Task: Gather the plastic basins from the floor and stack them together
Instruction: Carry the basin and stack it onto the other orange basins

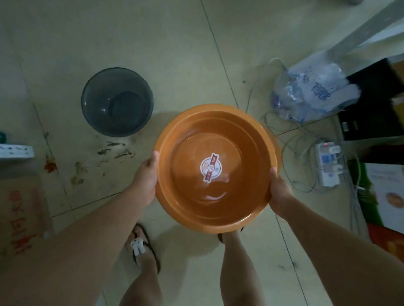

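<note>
Both hands grip an orange basin (pixel 215 168) by its rim, held mouth-up above the tiled floor (pixel 178 47) in front of the person's legs. The left hand (pixel 146 180) clasps the left edge, the right hand (pixel 279 194) the right edge, fingers curled under the rim and out of sight. A round label (pixel 211 167) sits on the basin's bottom. A grey basin (pixel 117 101) stands upright on the floor, up and to the left, apart from the orange one. A plastic bag (pixel 314 93) and a power strip (pixel 329 162) with cables lie to the right
</note>
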